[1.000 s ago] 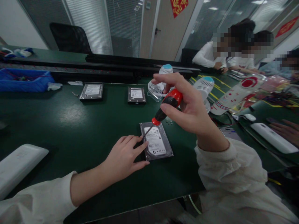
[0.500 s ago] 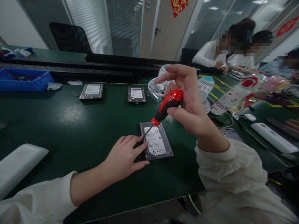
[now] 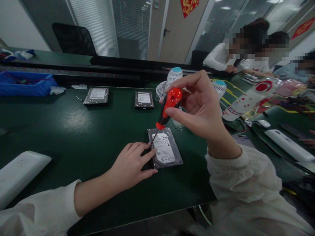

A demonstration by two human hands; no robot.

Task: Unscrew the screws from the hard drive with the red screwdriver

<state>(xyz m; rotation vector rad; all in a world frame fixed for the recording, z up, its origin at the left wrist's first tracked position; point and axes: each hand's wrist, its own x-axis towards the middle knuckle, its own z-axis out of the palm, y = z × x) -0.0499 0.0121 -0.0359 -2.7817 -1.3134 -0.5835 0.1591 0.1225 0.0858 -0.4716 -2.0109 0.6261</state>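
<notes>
Steadies the hard drive, flat on the tabletop, with the left-hand grip spread against its near-left edge. Pinches the screwdriver handle in the right-hand grip, tip at the far-left corner. Judged partway: small screws apparently out beside the drive, cover still on.

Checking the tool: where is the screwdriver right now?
Head view, centre: the screwdriver is in the right hand, tip on the far left corner of the near hard drive, beside the left hand.
</notes>
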